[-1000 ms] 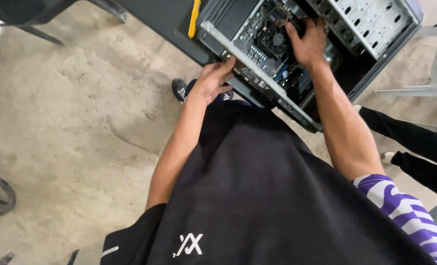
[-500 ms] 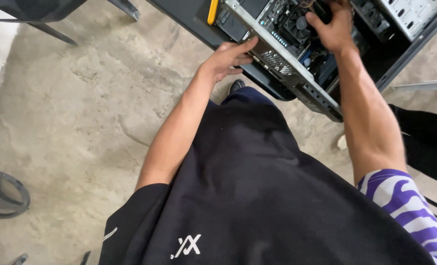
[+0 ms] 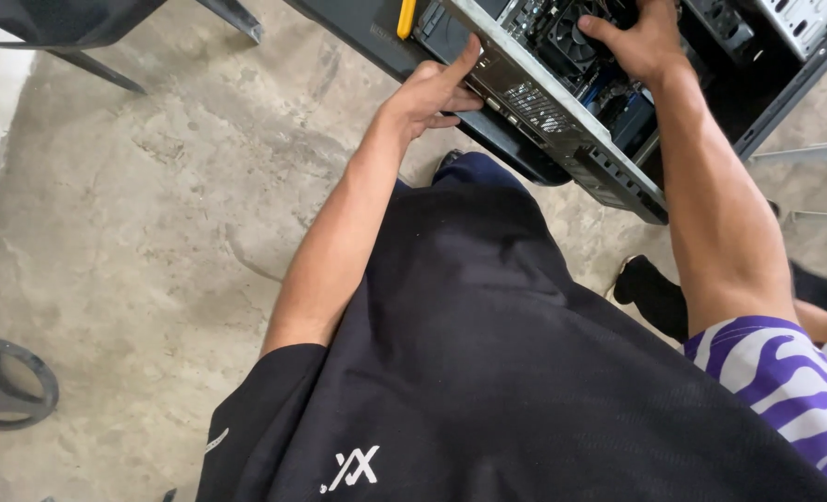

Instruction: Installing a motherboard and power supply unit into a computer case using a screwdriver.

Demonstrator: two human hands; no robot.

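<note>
In the head view, an open computer case (image 3: pixel 562 112) lies on its side at the far edge of a dark table (image 3: pixel 357 28), far right of the concrete floor. The left hand (image 3: pixel 432 88) presses loosely curled fingers against the case's near metal panel, gripping nothing. The right hand (image 3: pixel 641 42) reaches inside, fingers spread by the cooling fan (image 3: pixel 576 42); whether it holds anything cannot be told.
</note>
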